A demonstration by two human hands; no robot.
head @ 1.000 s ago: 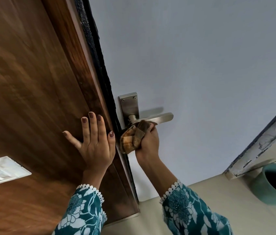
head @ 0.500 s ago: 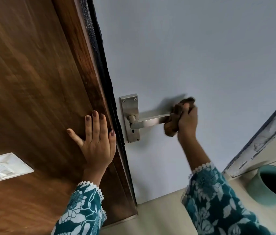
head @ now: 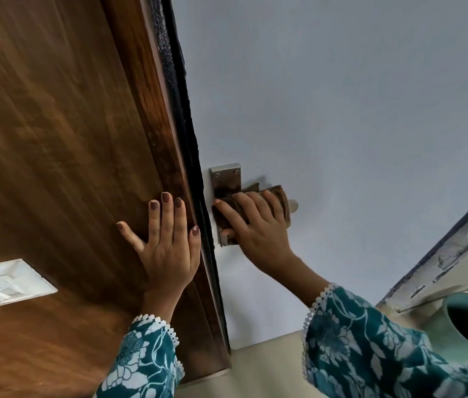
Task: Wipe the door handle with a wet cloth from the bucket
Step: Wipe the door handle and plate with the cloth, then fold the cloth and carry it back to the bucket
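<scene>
Brown, folded cloth [head: 280, 196] is wrapped over the metal door handle [head: 293, 205], of which only the rounded tip shows past the fabric. Pressing it there, the right hand [head: 258, 228] is closed around cloth and lever, close to the steel backplate [head: 225, 175] on the pale door [head: 341, 110]. Spread flat with fingers open, the left hand [head: 166, 245] rests on the wooden panel [head: 54, 139]. A teal bucket [head: 442, 331] stands at lower right.

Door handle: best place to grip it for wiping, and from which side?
Grip the lever through the cloth, coming from below as the right hand does. It stands out sideways from the plate, with its free end exposed.
</scene>
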